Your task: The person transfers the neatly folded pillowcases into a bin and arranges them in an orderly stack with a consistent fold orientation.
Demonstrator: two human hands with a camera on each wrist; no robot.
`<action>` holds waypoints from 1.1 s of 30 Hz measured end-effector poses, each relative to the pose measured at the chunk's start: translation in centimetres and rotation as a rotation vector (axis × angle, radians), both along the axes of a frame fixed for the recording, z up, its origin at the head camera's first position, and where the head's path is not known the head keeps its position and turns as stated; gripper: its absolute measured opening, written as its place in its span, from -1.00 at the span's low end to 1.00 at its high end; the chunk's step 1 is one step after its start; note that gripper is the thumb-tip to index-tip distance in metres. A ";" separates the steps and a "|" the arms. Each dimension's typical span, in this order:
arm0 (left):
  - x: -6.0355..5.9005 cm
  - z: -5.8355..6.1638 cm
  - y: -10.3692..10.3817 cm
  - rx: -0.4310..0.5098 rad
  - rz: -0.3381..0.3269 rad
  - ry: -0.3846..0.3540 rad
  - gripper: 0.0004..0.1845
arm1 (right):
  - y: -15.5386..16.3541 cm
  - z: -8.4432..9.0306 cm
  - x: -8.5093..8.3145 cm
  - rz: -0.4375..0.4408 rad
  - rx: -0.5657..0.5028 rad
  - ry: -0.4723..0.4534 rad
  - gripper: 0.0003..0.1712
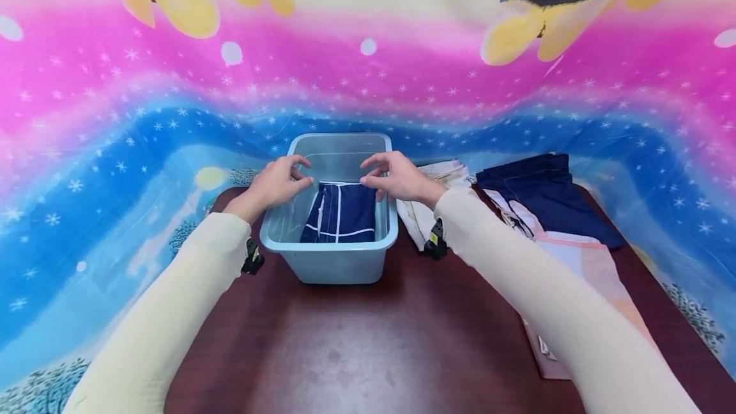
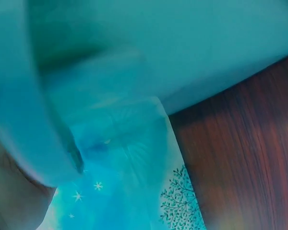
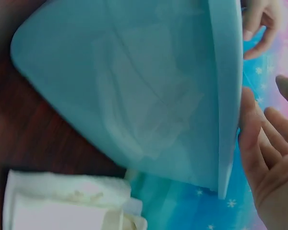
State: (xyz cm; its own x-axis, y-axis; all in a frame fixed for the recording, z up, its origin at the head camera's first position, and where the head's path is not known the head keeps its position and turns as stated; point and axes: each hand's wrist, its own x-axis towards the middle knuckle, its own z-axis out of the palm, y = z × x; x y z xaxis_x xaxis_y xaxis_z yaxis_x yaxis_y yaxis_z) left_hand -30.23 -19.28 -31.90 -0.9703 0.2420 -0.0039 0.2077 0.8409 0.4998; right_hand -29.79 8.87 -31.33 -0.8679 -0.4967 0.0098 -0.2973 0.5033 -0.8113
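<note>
A light blue plastic tub [image 1: 339, 265] stands at the far side of the table. Inside it lies a folded navy garment [image 1: 358, 209] with white stripes. My left hand [image 1: 280, 181] is over the tub's left rim, fingers loosely bent and holding nothing. Over the right rim is my right hand [image 1: 398, 176], thumb and fingers apart, also holding nothing. In the right wrist view the tub's side [image 3: 149, 86] fills the middle, with the right hand [image 3: 273, 163] beside its rim. Most of the left hand [image 2: 14, 196] is hidden behind the rim in the left wrist view.
Right of the tub lie folded whitish cloth [image 1: 422, 216], navy clothing [image 1: 546, 193] and a peach-and-white fabric piece [image 1: 595, 267], partly covered by the right arm. The dark wooden table [image 1: 333, 350] extends in front of the tub. A patterned curtain [image 1: 368, 82] hangs behind.
</note>
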 end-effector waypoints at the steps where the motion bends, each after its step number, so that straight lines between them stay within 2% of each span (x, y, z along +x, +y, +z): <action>1: 0.1 0.2 0.0 0.010 0.001 0.007 -0.52 | 0.0 0.1 0.1 -0.007 0.019 0.028 -0.56; 7: 1.1 0.8 1.6 0.031 -0.031 0.028 -0.55 | 0.6 0.3 0.8 -0.057 0.133 0.167 -0.61; 15: 3.5 1.5 4.6 0.004 -0.105 0.063 -0.59 | 1.3 0.8 2.4 -0.083 0.312 0.371 -0.65; 25: 5.5 1.8 7.4 0.031 -0.196 0.087 -0.62 | 3.3 0.5 3.8 -0.033 0.533 0.494 -0.61; 33: 6.4 1.4 9.1 0.046 -0.232 0.067 -0.65 | 4.9 -0.1 4.7 -0.020 0.588 0.585 -0.61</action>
